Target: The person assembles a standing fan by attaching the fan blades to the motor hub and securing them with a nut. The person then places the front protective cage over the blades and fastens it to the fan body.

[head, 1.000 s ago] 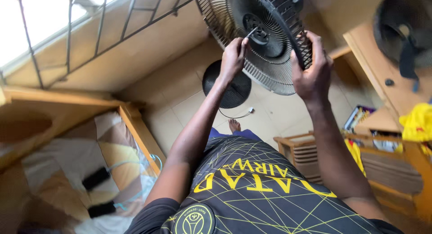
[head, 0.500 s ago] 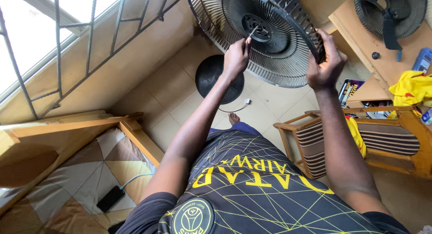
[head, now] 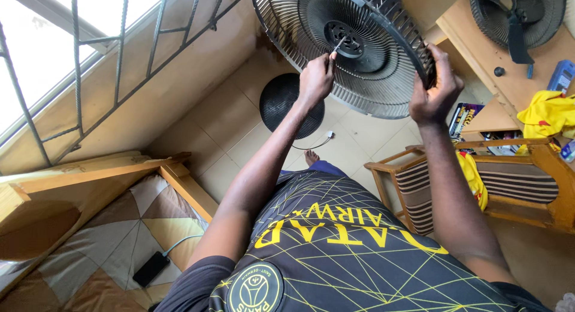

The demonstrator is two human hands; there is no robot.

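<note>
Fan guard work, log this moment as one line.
left hand: screwdriver at hub | right hand: grips fan guard rim | fan base: on floor

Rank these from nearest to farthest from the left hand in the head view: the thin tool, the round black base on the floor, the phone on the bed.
1. Thin tool, pinched in the left hand.
2. Round black base, on the floor just below.
3. Phone, far lower left on the bed.

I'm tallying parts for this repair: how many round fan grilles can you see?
3. A round black wire fan grille held up by both hands, a round black mesh grille lying on the tiled floor, and a round black grille on the wooden table. Others may be hidden.
</note>
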